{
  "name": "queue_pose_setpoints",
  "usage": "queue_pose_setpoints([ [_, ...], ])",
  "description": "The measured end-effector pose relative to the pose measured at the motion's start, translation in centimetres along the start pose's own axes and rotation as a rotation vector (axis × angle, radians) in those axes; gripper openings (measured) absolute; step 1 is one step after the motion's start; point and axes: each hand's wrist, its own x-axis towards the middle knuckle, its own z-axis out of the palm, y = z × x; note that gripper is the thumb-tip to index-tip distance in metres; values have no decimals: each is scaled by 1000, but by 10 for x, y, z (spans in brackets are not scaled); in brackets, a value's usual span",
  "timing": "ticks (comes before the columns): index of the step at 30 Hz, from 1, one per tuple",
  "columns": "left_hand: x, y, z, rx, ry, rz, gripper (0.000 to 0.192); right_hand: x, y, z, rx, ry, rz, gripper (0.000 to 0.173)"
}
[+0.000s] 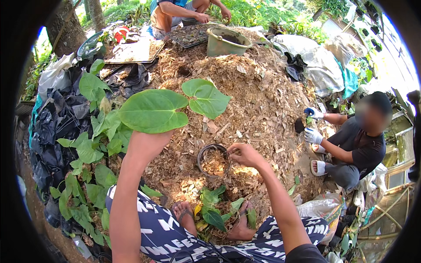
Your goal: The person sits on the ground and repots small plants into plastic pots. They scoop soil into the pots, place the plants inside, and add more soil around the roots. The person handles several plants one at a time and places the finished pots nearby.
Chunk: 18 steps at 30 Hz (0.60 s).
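My left hand (152,140) is raised over the mound, its fingers hidden beneath a large heart-shaped green leaf (153,111). A second, smaller leaf (207,98) spreads just beyond it; both seem to belong to one plant in that hand. My right hand (244,155) pinches the right rim of a round black plastic pot (200,161). Brown wood chips (213,161) fill much of the pot, which sits on the mound of chips and shavings (256,108). Between my feet lie several loose leafy cuttings (212,210), some with yellowed leaves.
A gloved co-worker (355,141) squats at right, holding a small plant with a dark root clump (299,125). Another person (179,14) crouches at the far side near a green bucket (227,42) and black tray (190,34). Vines (88,151) and black plastic sheeting (52,131) edge the left.
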Motion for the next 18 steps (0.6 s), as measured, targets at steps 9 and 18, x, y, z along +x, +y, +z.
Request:
queue_pose_setpoints([
  [9, 3, -1, 4, 8, 4, 56, 28, -10, 43, -6, -257, 57, 144, 42],
  [18, 3, 3, 7, -17, -28, 8, 26, 14, -10, 63, -250, 307, -92, 31],
])
